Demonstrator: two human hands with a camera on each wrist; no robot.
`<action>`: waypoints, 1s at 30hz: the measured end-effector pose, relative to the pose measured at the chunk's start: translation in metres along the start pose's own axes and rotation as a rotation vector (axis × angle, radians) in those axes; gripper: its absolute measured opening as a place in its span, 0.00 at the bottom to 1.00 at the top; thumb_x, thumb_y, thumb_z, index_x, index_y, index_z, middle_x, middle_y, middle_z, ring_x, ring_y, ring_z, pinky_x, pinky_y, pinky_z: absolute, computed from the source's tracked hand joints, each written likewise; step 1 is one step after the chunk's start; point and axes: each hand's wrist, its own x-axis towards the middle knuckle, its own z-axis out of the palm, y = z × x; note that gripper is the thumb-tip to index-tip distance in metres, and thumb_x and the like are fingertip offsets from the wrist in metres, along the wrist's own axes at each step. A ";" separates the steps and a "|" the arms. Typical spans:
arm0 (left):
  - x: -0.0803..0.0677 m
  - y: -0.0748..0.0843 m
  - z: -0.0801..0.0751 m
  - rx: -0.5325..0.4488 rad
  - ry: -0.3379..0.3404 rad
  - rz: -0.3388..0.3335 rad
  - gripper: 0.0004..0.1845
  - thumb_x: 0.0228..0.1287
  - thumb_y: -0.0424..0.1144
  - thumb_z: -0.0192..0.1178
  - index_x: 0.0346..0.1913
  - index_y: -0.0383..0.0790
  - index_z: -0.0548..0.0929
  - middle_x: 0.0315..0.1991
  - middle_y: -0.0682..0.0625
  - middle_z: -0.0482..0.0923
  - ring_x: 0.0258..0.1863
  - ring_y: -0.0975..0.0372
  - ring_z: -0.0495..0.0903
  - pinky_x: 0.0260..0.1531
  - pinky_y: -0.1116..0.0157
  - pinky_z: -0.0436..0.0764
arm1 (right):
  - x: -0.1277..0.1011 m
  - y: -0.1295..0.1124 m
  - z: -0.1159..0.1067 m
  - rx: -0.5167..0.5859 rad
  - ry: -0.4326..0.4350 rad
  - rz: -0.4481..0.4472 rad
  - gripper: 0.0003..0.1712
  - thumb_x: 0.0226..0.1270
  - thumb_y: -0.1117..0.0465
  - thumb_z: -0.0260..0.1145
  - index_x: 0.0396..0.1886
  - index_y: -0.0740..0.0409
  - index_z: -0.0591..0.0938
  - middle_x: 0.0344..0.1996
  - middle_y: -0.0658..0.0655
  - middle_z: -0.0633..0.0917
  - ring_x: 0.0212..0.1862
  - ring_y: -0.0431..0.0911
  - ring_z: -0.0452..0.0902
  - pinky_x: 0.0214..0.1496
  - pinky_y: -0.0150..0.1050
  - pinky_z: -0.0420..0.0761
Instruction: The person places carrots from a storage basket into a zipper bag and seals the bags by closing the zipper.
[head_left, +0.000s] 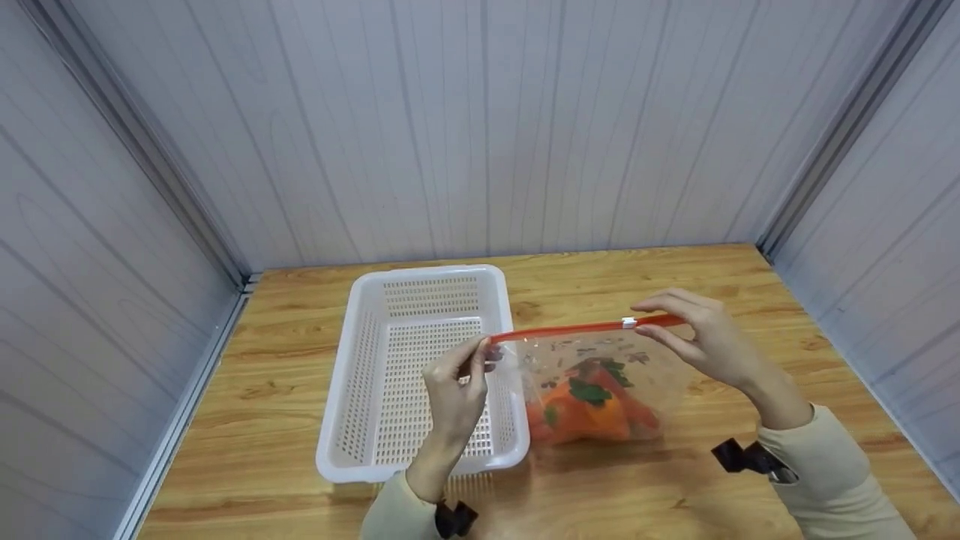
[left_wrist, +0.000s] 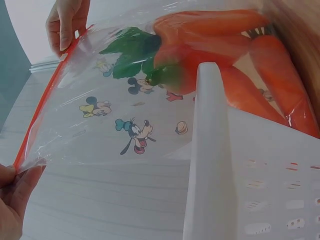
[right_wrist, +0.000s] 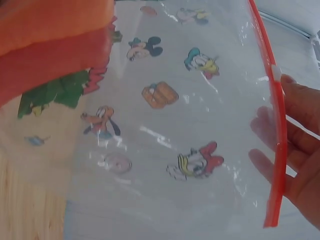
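A clear zip bag [head_left: 551, 367] with cartoon prints hangs upright between the hands, its red zip strip [head_left: 559, 330] stretched across the top. Several orange carrots [left_wrist: 215, 27] with green leaves [left_wrist: 131, 50] lie in its lower part. My left hand [head_left: 459, 382] pinches the strip's left end between thumb and fingers. Towards the other end is the white slider [head_left: 628, 322], with my right hand [head_left: 697, 334] around the strip there. One of its fingertips [right_wrist: 289, 80] is right at the slider, and other fingers show through the film behind the strip.
A white perforated basket [head_left: 337, 382] stands on the wooden table [head_left: 262, 390], left of the bag, and its right rim overlaps the bag in the head view. Pale panelled walls [head_left: 480, 135] enclose the table at the back and both sides.
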 end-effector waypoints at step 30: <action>0.005 0.001 0.000 0.025 0.006 0.010 0.05 0.54 0.22 0.56 0.31 0.26 0.82 0.20 0.44 0.80 0.17 0.59 0.80 0.18 0.72 0.77 | -0.009 0.003 -0.006 0.016 0.126 0.047 0.14 0.44 0.80 0.65 0.31 0.62 0.81 0.29 0.51 0.80 0.31 0.39 0.76 0.35 0.22 0.74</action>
